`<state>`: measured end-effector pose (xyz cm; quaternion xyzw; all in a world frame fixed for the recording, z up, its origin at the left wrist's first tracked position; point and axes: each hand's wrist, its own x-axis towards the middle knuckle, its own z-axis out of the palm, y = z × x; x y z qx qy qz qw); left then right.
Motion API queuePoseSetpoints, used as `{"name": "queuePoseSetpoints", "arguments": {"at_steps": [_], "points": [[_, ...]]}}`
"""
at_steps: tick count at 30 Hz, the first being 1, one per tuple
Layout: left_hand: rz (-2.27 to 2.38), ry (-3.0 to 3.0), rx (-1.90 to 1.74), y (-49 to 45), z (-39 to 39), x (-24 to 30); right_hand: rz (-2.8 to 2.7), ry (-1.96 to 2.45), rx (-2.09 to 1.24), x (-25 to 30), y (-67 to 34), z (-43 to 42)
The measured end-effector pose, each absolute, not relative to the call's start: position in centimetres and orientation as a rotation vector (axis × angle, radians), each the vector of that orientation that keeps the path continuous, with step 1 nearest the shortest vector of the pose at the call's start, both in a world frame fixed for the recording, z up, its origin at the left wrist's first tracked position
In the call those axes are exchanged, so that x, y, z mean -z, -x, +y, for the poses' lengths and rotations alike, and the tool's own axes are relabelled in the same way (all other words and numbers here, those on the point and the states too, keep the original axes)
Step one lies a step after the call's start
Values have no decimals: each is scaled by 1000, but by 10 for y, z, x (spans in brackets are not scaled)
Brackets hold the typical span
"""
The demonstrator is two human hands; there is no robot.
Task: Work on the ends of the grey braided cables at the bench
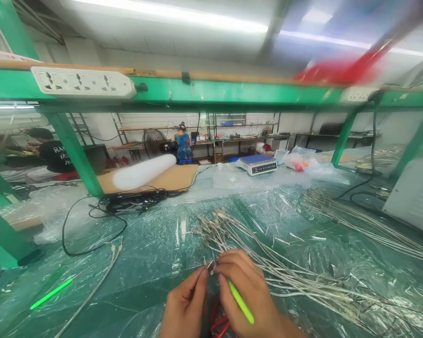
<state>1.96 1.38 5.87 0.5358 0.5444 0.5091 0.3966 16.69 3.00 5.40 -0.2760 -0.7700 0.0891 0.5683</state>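
Observation:
At the bottom centre, my left hand (186, 303) is closed, thumb and finger pinching a small metallic connector (210, 266). My right hand (248, 288) is wrapped round a slim tool with a yellow-green handle (240, 301); its fingertips meet the connector, and the tool's tip is too small to make out. Below and between the hands lies a red-handled tool (219, 323), partly hidden. A bundle of grey cables with connector ends (285, 270) spreads to the right of my hands. Left of them lie a bright green-handled pick (51, 294) and a loose grey cable (93, 291).
Plastic film covers the green bench (151, 263). Black cords (134, 201) lie near a white foam roll (144, 172). A scale (256, 165) stands at the back, more cables (366, 227) at right. A green shelf beam (232, 91) crosses above. Other people are in the background.

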Motion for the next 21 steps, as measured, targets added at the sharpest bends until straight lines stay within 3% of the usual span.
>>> {"name": "queuePoseSetpoints", "arguments": {"at_steps": [16, 21], "points": [[1404, -1440, -1270, -18, 13, -56, -1867, 592, -222, -51, -165, 31], [1478, -1411, -1295, -19, 14, -52, -1755, 756, -141, -51, -180, 42]]}}
